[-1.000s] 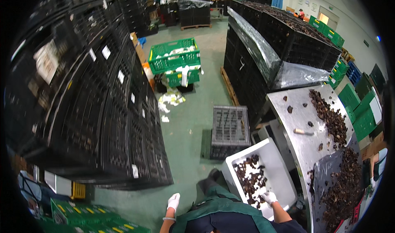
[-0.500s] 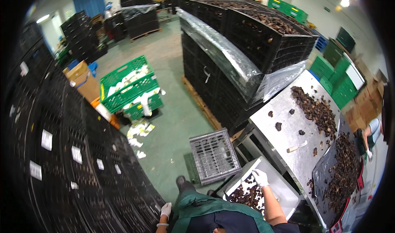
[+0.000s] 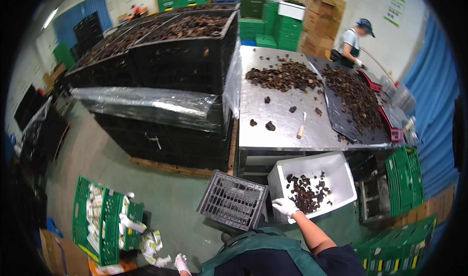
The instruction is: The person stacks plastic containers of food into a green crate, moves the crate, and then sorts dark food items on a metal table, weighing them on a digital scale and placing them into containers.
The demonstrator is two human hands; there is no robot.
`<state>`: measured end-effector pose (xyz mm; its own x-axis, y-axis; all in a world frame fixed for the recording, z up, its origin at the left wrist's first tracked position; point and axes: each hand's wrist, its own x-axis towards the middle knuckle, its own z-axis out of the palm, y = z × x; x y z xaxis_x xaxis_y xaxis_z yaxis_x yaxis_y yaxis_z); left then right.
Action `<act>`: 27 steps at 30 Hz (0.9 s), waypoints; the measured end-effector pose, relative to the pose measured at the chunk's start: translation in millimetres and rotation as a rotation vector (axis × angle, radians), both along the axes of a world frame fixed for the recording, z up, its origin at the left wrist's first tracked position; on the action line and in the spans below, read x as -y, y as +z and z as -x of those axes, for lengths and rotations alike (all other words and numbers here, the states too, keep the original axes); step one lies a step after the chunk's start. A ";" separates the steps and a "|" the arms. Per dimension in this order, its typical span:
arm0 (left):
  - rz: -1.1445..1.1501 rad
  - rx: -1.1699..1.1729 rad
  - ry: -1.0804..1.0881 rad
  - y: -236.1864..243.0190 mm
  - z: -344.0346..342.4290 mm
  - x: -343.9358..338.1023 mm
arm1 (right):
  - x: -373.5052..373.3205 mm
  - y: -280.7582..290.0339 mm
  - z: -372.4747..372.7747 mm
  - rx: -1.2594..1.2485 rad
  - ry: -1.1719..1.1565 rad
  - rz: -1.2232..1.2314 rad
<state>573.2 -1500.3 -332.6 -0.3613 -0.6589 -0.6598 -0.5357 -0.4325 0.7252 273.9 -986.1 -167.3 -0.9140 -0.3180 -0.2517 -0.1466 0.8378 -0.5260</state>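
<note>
1. Green floor (image 3: 180, 193) runs through the room, with film-wrapped black crates (image 3: 170, 74) at left and a blue curtain (image 3: 434, 105) at far right.
2. Beyond the tub, a steel table (image 3: 278, 137) bears a heap (image 3: 285, 76) of dark pieces, a knife (image 3: 302, 127) and a black sheet (image 3: 339, 117); a co-worker (image 3: 350, 47) stands past it.
3. White tub (image 3: 336, 176) sits just before the table's near edge, dark bits (image 3: 308, 198) spread over its bottom; a grey crate (image 3: 234, 200) is just left.
4. Right hand (image 3: 286, 207), gloved, is at the tub's near left rim; whether it grips or merely rests, I cannot tell.
5. Left hand (image 3: 182, 264), gloved, hangs low, right of a green crate (image 3: 109, 222); nothing shows in it, and I cannot tell whether its fingers meet.
6. Tub looks stiff and smooth, probably slippery under gloves and fairly light; opposite rims should give the best hold. Bits look light, perhaps brittle, suiting a loose pinch.
</note>
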 end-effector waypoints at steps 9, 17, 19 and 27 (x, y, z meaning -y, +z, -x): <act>0.003 -0.040 -0.370 -3.9 88.2 22.1 | -49.2 -30.6 -89.8 0.157 -0.281 -0.201; -0.013 0.033 -0.592 46.7 105.7 -41.0 | -74.9 9.8 -1.0 -0.029 -0.621 0.058; 0.039 0.049 -0.643 78.6 127.9 -49.2 | -83.8 14.4 51.9 -0.180 -0.712 0.237; 0.400 -0.143 -0.971 181.2 313.3 -110.3 | -93.2 75.9 253.8 -0.566 -0.856 -0.172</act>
<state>259.9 -1389.9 -151.4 -0.9068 -0.2053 -0.3681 -0.4213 0.4198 0.8039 20.1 -892.9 -91.4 -0.8158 0.4924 0.3033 0.3442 0.8349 -0.4295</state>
